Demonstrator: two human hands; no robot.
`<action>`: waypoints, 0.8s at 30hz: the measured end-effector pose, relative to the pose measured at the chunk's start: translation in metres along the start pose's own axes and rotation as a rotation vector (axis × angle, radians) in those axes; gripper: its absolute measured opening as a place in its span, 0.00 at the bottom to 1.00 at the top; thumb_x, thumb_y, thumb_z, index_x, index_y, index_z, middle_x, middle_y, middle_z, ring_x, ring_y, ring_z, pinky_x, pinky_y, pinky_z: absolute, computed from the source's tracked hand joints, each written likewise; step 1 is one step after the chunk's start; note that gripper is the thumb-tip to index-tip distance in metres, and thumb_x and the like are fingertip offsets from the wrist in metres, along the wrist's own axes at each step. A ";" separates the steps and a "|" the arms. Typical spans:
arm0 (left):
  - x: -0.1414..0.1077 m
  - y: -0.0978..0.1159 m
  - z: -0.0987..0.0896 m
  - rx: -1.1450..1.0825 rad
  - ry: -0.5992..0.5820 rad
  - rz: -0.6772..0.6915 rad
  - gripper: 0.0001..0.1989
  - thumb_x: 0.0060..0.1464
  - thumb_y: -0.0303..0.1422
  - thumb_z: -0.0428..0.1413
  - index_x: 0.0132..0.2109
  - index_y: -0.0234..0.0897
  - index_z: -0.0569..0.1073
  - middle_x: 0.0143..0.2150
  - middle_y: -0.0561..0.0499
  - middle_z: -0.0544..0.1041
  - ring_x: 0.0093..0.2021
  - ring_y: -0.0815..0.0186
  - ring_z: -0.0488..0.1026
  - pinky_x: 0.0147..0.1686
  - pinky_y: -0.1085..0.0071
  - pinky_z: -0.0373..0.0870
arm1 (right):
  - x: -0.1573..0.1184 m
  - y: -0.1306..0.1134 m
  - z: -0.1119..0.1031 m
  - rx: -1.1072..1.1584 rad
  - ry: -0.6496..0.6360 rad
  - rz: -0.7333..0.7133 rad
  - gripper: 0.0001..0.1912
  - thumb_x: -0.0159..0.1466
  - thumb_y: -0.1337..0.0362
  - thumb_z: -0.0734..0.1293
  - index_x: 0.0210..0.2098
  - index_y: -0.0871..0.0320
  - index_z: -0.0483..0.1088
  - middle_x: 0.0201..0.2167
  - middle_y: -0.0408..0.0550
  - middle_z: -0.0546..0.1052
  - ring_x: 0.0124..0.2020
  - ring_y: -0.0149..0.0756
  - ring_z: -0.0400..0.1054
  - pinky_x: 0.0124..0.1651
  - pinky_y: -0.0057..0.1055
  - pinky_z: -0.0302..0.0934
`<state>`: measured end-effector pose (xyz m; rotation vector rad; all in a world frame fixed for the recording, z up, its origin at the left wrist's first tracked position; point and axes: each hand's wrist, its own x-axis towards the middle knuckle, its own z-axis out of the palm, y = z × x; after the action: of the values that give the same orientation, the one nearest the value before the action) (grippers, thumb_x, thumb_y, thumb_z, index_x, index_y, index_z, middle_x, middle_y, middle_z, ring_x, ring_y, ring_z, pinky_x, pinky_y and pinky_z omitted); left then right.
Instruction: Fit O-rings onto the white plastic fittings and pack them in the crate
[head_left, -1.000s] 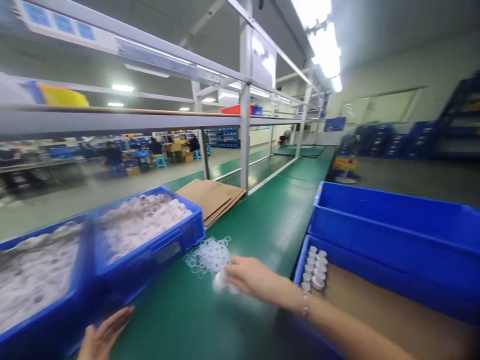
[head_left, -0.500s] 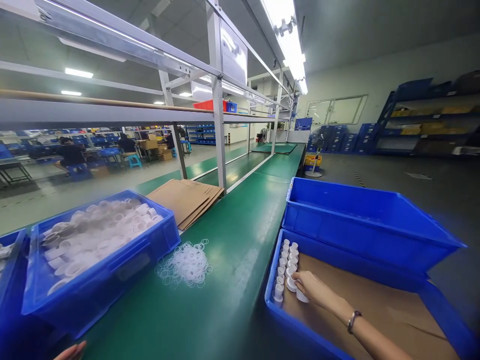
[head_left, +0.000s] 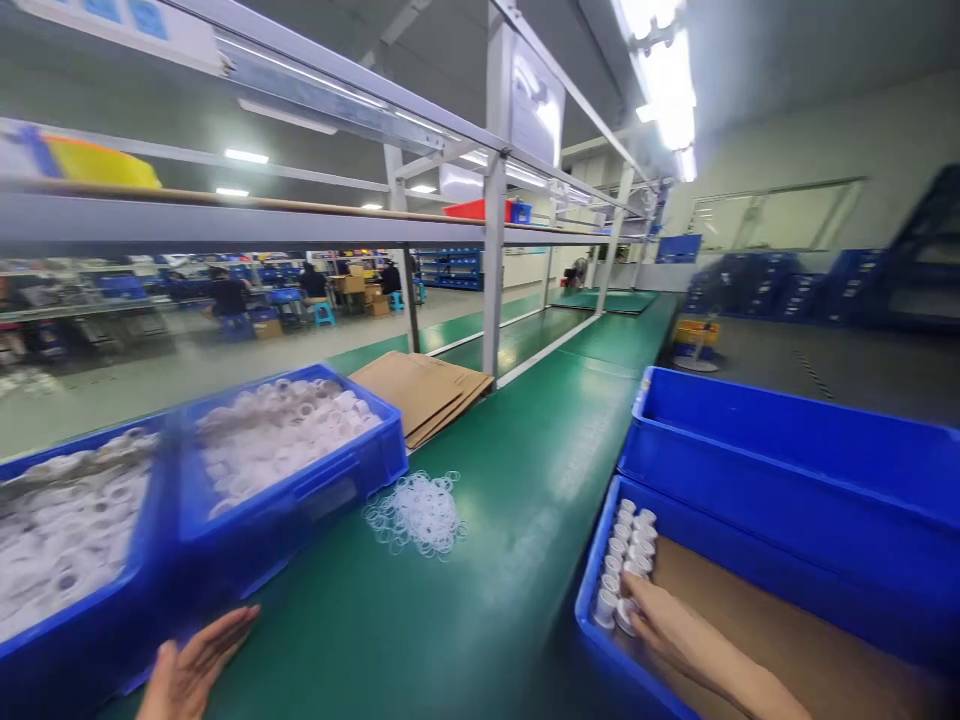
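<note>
My right hand (head_left: pixel 664 625) reaches into the near blue bin on the right, its fingers closed around a short white plastic fitting (head_left: pixel 624 617) at the near end of the rows; the palm side is partly hidden. Beside it, other white fittings (head_left: pixel 617 547) stand upright in two rows along the bin's left wall. My left hand (head_left: pixel 199 660) is over the green bench at the lower left, fingers stretched out and holding nothing. A loose pile of thin clear rings (head_left: pixel 420 512) lies on the green surface, beyond and to the right of that hand.
Two blue bins (head_left: pixel 367 465) heaped with white ring-shaped parts (head_left: pixel 292 425) stand on the left. Brown cardboard sheets (head_left: pixel 420 390) lie behind them against a metal post (head_left: pixel 495 230). Another blue bin (head_left: pixel 787 465) sits behind the one on the right, whose floor has a cardboard liner (head_left: pixel 750 610).
The view has turned left, showing more of the second left-hand bin. My left hand has come further into view. My right hand has brought the fitting to the near end of the rows.
</note>
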<state>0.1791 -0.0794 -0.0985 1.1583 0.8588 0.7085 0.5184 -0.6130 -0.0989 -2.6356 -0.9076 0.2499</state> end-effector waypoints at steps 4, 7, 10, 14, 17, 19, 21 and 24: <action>-0.015 0.007 0.008 -0.070 -0.105 0.054 0.37 0.48 0.65 0.50 0.44 0.38 0.81 0.51 0.44 0.81 0.63 0.48 0.68 0.74 0.51 0.49 | 0.040 -0.060 -0.013 -0.078 0.185 -0.227 0.12 0.68 0.56 0.55 0.37 0.53 0.67 0.36 0.54 0.77 0.36 0.47 0.74 0.38 0.41 0.67; -0.013 0.005 0.011 -0.130 -0.158 0.110 0.37 0.50 0.64 0.51 0.44 0.34 0.80 0.49 0.40 0.82 0.57 0.50 0.73 0.70 0.51 0.57 | 0.063 -0.155 0.000 0.027 0.123 -0.597 0.12 0.72 0.56 0.55 0.42 0.50 0.67 0.39 0.48 0.77 0.38 0.40 0.74 0.39 0.36 0.67; -0.006 0.005 0.009 -0.158 -0.160 0.140 0.38 0.52 0.64 0.48 0.44 0.31 0.79 0.47 0.38 0.82 0.55 0.50 0.75 0.66 0.50 0.60 | 0.068 -0.263 0.041 0.003 0.008 -0.967 0.10 0.72 0.64 0.53 0.43 0.50 0.64 0.34 0.44 0.74 0.33 0.36 0.72 0.35 0.32 0.63; -0.001 0.004 0.011 -0.167 -0.172 0.158 0.39 0.54 0.64 0.46 0.44 0.31 0.79 0.47 0.37 0.81 0.54 0.51 0.75 0.64 0.50 0.61 | 0.068 -0.376 0.114 -0.146 0.144 -1.252 0.11 0.62 0.69 0.61 0.44 0.51 0.60 0.28 0.41 0.69 0.26 0.38 0.69 0.24 0.32 0.48; 0.002 -0.001 0.016 -0.196 -0.152 0.151 0.41 0.50 0.66 0.47 0.42 0.30 0.79 0.46 0.33 0.81 0.54 0.47 0.75 0.65 0.47 0.60 | 0.073 -0.422 0.156 -0.194 0.263 -1.291 0.13 0.56 0.70 0.64 0.38 0.51 0.58 0.26 0.40 0.68 0.23 0.38 0.67 0.22 0.34 0.37; 0.005 -0.002 0.017 -0.220 -0.190 0.142 0.41 0.47 0.68 0.48 0.41 0.32 0.79 0.48 0.31 0.80 0.57 0.43 0.73 0.65 0.43 0.59 | 0.079 -0.433 0.177 -0.201 0.312 -1.298 0.12 0.55 0.70 0.64 0.35 0.51 0.58 0.24 0.40 0.67 0.21 0.39 0.66 0.22 0.35 0.33; 0.005 0.003 0.007 -0.233 -0.246 0.141 0.40 0.48 0.68 0.47 0.44 0.37 0.79 0.51 0.32 0.79 0.62 0.42 0.69 0.64 0.42 0.59 | 0.086 -0.435 0.196 -0.203 0.319 -1.304 0.11 0.55 0.71 0.64 0.33 0.51 0.59 0.23 0.41 0.67 0.19 0.39 0.66 0.21 0.35 0.32; -0.008 0.032 -0.038 -0.267 -0.237 0.188 0.36 0.52 0.65 0.46 0.51 0.44 0.77 0.56 0.37 0.77 0.64 0.47 0.67 0.63 0.40 0.62 | 0.097 -0.428 0.217 -0.147 0.232 -1.291 0.08 0.57 0.71 0.62 0.33 0.49 0.63 0.25 0.42 0.72 0.18 0.39 0.67 0.17 0.33 0.34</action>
<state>0.1412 -0.0599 -0.0727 1.0639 0.4447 0.7951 0.2944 -0.1807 -0.1454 -1.6081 -2.2770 -0.4422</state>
